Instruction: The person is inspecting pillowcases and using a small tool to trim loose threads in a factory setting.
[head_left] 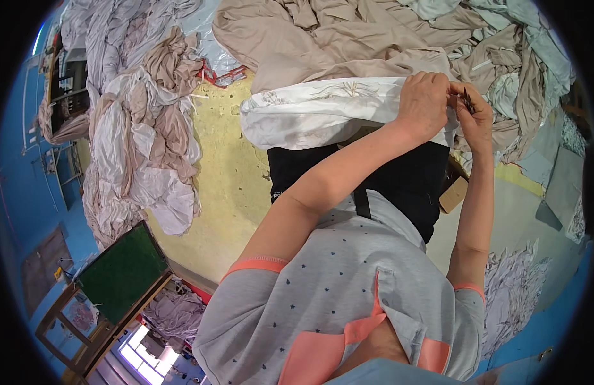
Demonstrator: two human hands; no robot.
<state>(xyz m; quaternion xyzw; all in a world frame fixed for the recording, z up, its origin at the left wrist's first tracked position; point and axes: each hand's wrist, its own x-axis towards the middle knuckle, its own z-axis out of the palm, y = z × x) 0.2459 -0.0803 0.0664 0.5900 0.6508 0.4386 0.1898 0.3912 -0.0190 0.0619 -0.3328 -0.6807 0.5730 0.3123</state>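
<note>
A white cloth with a printed floral band (310, 106) lies across my lap, joined to or lying against a large beige cloth (348, 38) beyond it. My left hand (424, 102) is closed on the edge of the white cloth at its right end, fingers pinched together. Close beside it, my right hand (475, 119) is curled around a small dark pointed tool (467, 101) that looks like thread snips. The fingertips of both hands nearly meet at the cloth edge; what lies between them is hidden.
Piles of beige and white cloth (143, 141) lie at the left, with more crumpled cloth (502, 70) at the far right. A worn yellow floor (226, 160) shows between them. A green board (122, 273) on a wooden frame stands lower left. Shredded-looking pale cloth (512, 289) lies at right.
</note>
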